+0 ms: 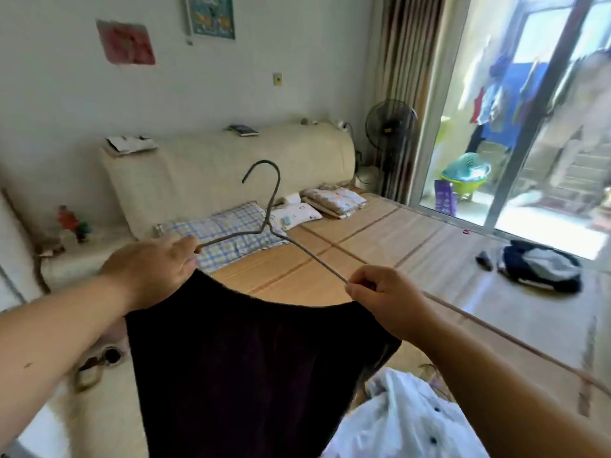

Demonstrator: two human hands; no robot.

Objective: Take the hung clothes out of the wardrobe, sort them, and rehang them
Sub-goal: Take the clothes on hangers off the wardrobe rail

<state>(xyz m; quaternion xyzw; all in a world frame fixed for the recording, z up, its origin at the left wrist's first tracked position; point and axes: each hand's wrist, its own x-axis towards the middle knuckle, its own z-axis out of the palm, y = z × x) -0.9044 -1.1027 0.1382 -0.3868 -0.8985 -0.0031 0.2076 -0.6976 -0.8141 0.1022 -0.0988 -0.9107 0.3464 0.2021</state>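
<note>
Pinching thin grey wire hanger (271, 206) by both arm ends, left hand (155, 269) and right hand (380, 299) each closed on it. Dark plum knit garment (231, 358) drooping between them. Long axis left-right, hook up, equally near both.

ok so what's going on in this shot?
A person holds a thin grey wire hanger over a mat-covered bed. The left hand grips one end and the right hand pinches the other. A dark, near-black garment hangs from both hands; whether it is going on or coming off is unclear. A white buttoned shirt lies below.
</note>
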